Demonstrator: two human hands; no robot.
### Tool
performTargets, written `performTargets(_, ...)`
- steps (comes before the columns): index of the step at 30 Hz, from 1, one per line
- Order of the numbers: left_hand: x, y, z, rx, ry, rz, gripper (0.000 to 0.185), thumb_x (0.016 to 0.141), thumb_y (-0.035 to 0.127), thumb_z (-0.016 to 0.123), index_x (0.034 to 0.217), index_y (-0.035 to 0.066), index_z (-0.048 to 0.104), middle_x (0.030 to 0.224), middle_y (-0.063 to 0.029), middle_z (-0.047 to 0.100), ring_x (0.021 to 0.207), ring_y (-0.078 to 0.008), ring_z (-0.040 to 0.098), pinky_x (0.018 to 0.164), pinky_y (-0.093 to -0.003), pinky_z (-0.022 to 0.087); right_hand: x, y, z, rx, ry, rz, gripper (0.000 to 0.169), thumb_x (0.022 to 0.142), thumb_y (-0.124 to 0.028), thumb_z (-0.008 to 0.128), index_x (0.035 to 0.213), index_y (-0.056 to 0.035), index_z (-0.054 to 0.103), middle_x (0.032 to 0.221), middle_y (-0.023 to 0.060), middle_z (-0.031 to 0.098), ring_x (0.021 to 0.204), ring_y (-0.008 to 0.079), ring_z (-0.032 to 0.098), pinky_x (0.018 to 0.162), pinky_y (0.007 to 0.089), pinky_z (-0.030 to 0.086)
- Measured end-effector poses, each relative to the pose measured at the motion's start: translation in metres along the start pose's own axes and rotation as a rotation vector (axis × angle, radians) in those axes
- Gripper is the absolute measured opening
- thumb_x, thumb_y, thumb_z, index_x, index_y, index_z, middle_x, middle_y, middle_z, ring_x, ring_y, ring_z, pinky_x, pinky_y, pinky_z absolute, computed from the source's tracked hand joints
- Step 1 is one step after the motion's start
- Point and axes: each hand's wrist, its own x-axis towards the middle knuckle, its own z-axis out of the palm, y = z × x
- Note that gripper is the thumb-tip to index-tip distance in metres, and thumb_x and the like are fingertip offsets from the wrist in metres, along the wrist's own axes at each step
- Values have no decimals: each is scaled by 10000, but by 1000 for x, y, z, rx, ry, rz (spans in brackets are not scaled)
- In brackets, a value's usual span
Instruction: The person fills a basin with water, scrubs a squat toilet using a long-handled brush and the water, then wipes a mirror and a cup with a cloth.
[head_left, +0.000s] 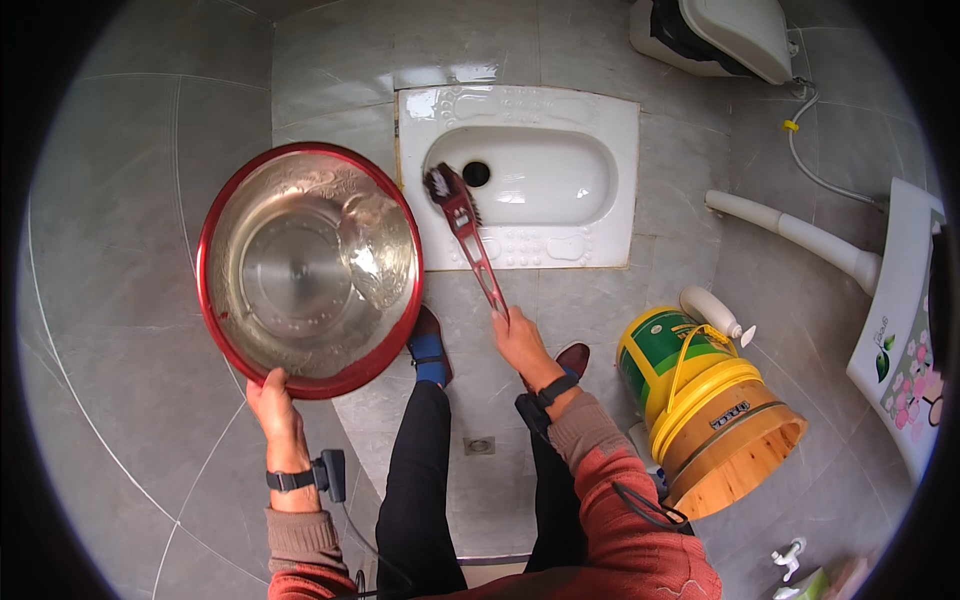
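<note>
My left hand (276, 409) grips the near rim of a round metal basin (300, 274) with a red rim. Clear water sloshes up the basin's right side. In my right hand (525, 349) is the handle end of a dark red toilet brush (472, 247). Its bristled head reaches over the left end of the bowl of a white ceramic squat toilet (517, 251), just left of the dark drain hole (475, 174). Whether the bristles touch the ceramic I cannot tell. The basin is held to the left of the toilet, above the floor.
To the right, a yellow-green plastic bucket (660, 352) has a wooden tub (720, 442) against it, beside a white pump bottle (709, 311). A white pipe (795, 229) leads to a washbasin (877, 337). A lidded white bin (727, 37) and a floor drain (478, 445) are also visible.
</note>
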Motion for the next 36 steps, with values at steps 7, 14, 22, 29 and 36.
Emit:
performTargets(7, 28, 29, 30, 94, -16, 186, 484, 778, -65, 501, 1259, -31, 532, 1159, -71, 616, 1023, -161, 577, 948, -281, 421, 12, -17, 45, -34, 13, -46, 361, 954, -338, 509, 869, 13, 505, 705, 298, 611, 681, 497, 601, 615, 580, 472)
performTargets(14, 40, 59, 38, 124, -51, 281, 325, 757, -23, 518, 1076, -28, 584, 978, -33, 620, 867, -139, 564, 823, -278, 447, 74, -34, 70, 165, 312, 49, 376, 964, -347, 490, 852, 11, 513, 736, 296, 618, 715, 519, 590, 621, 590, 452)
performTargets(22, 30, 76, 21, 166, -59, 247, 304, 745, -25, 515, 1039, -25, 592, 950, -22, 611, 849, -135, 553, 816, -268, 431, -36, -27, 85, 169, -63, 138, 423, 943, -420, 488, 890, -3, 537, 765, 308, 623, 759, 516, 603, 695, 580, 479)
performTargets(29, 31, 69, 13, 233, -64, 263, 299, 753, -19, 516, 1041, -23, 592, 939, -21, 610, 850, -134, 552, 819, -271, 431, 4, -5, 74, 68, 209, 175, 377, 949, -382, 502, 852, -19, 536, 716, 293, 609, 712, 517, 585, 637, 588, 463)
performTargets(36, 19, 60, 13, 233, -42, 202, 280, 761, -11, 512, 1030, -13, 589, 902, -13, 602, 817, -125, 541, 776, -272, 431, -84, 22, 52, -22, -72, 146, 365, 944, -386, 510, 897, -25, 538, 719, 275, 621, 700, 499, 598, 624, 578, 470)
